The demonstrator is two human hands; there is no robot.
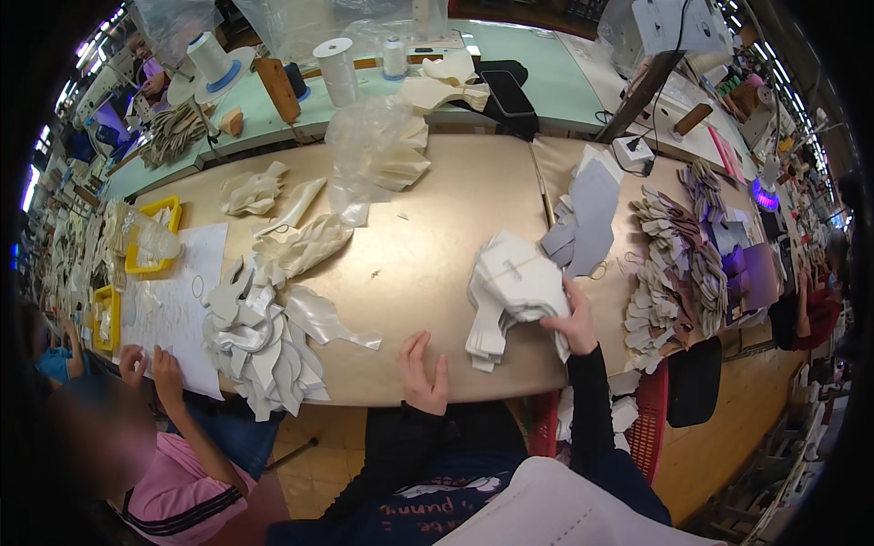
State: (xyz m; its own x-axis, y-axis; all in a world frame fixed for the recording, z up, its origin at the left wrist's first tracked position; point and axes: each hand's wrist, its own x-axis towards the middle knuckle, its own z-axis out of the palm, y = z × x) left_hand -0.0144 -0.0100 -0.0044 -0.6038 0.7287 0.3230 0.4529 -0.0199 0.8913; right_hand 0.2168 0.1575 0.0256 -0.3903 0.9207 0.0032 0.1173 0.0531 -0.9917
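Observation:
My right hand (pixel 572 320) grips the near edge of a bundle of white cut fabric pieces (pixel 512 289) tied with a rubber band, lying on the tan table (pixel 428 246). My left hand (pixel 421 375) rests flat on the table's near edge, fingers apart, holding nothing. Both forearms wear black sleeves. Grey cut pieces (pixel 587 218) lie just beyond the bundle.
A pile of white pieces (pixel 259 341) lies to the left, next to a seated person in pink whose hands (pixel 150 364) rest on a white paper sheet. Stacks of beige pieces (pixel 674 273) fill the right. Yellow trays (pixel 150 238), a plastic bag (pixel 373 146), and thread cones (pixel 339 71) stand farther back.

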